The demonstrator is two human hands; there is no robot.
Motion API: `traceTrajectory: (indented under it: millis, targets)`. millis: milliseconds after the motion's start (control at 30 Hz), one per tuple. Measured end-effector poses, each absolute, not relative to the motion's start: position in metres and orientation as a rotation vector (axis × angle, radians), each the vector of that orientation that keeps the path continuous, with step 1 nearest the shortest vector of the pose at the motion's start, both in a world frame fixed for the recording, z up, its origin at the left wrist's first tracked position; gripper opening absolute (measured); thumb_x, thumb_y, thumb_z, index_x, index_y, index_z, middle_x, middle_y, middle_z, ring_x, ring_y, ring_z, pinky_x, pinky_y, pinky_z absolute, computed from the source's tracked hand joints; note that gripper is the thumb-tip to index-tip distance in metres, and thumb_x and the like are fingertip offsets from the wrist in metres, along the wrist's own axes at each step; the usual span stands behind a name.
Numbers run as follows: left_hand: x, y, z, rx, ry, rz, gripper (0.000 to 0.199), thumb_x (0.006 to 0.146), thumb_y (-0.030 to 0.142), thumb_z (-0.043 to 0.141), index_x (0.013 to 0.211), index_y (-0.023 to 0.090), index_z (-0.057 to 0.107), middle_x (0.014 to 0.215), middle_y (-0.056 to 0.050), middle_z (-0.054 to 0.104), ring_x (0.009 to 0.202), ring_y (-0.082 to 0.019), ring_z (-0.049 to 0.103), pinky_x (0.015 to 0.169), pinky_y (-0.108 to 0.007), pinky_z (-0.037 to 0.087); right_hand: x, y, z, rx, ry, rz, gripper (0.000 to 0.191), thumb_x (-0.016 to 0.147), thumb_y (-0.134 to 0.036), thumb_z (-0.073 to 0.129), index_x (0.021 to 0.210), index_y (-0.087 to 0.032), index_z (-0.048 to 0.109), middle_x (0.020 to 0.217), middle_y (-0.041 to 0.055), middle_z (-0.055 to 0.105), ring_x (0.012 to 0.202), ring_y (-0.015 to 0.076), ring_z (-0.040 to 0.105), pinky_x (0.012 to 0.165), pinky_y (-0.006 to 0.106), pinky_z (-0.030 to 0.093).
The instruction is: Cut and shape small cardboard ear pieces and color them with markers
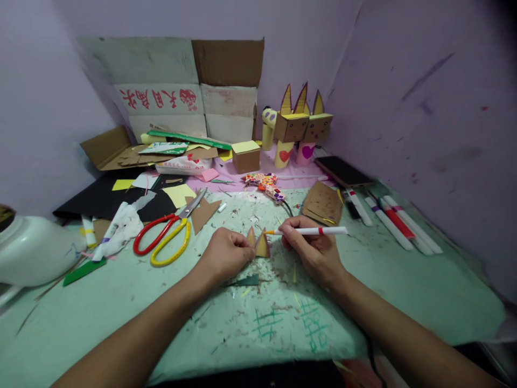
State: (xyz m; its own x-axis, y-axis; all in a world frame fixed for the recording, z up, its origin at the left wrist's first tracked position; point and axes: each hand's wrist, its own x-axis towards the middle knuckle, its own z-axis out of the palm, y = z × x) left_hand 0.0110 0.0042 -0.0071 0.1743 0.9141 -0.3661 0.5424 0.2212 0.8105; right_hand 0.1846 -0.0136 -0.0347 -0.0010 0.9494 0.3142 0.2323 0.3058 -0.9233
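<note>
Pinched in the fingers of my left hand (226, 251) are small pointed cardboard ear pieces (263, 248) with yellow fronts and dark edges. My right hand (311, 245) grips a white marker pen (335, 230) with a red band. Its orange tip points left and meets or nearly meets the top of the right ear piece; contact cannot be made out exactly. Below the left hand lies a dark green paper scrap (247, 281). Scissors (177, 229) with one red and one yellow handle rest open to the left, partly over a cardboard star (204, 214).
Two box-headed cardboard figures (293, 129) with pointed ears stand at the back. A patterned glue gun (264, 186) lies in the middle. At right are a phone (343, 170), several markers (398, 221) and cardboard pieces (322, 202). A white pot (36, 250) stands far left.
</note>
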Motion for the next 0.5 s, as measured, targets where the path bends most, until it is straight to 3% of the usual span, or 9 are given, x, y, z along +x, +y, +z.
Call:
traceTrajectory:
  millis: [500]
  targets:
    - [0.0118, 0.0032, -0.0046, 1.423, 1.477, 0.489, 0.012, 0.057, 0.018, 0.055, 0.047, 0.014, 0.059, 0.035, 0.007, 0.037, 0.037, -0.006, 0.028, 0.041, -0.022, 0.020, 0.1838, -0.0170, -0.0307, -1.186, -1.575, 0.852, 0.020, 0.084, -0.030, 0.051, 0.069, -0.017, 0.057, 0.053, -0.0025, 0.048, 0.048, 0.0101, 0.039, 0.045, 0.024, 0.029]
